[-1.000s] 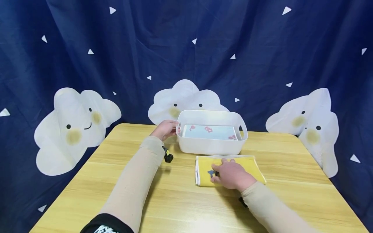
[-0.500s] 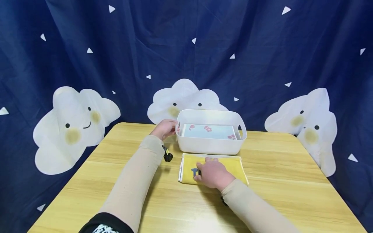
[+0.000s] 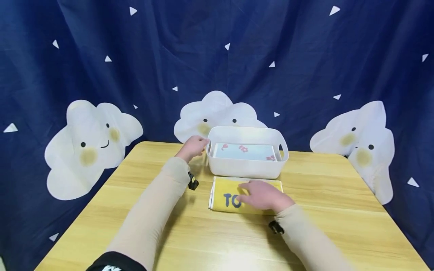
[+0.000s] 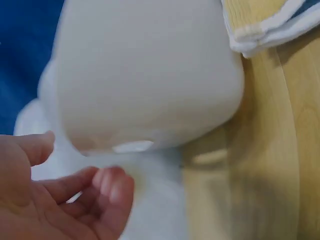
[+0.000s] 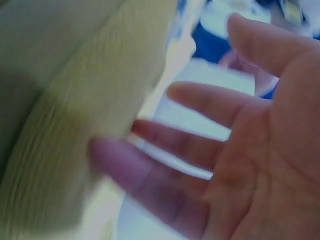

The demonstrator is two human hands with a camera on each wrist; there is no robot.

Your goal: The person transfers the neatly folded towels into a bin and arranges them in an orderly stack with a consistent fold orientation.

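A white plastic storage bin [image 3: 247, 168] with cut-out handles stands toward the back of the table. Inside it lies a light blue folded cloth [image 3: 234, 150] with pink flowers. My left hand [image 3: 192, 146] is beside the bin's left end; in the left wrist view its loosely bent fingers [image 4: 117, 195] show a gap to the bin wall. In front of the bin a folded yellow towel [image 3: 222, 188] with white edges and blue letters lies flat. Over its right half is my right hand [image 3: 262, 194], fingers extended and spread, holding nothing; it hides part of the lettering.
The wooden table [image 3: 190, 237] extends around the bin and towel, its back edge close behind the bin. A dark blue curtain [image 3: 152, 56] with white clouds and triangles hangs behind. Black wrist cameras are strapped on both forearms.
The yellow towel has slid left under my right hand, coming to lie before the bin. My right hand then moved back right off the letters. My left hand has loosened from the bin's handle.
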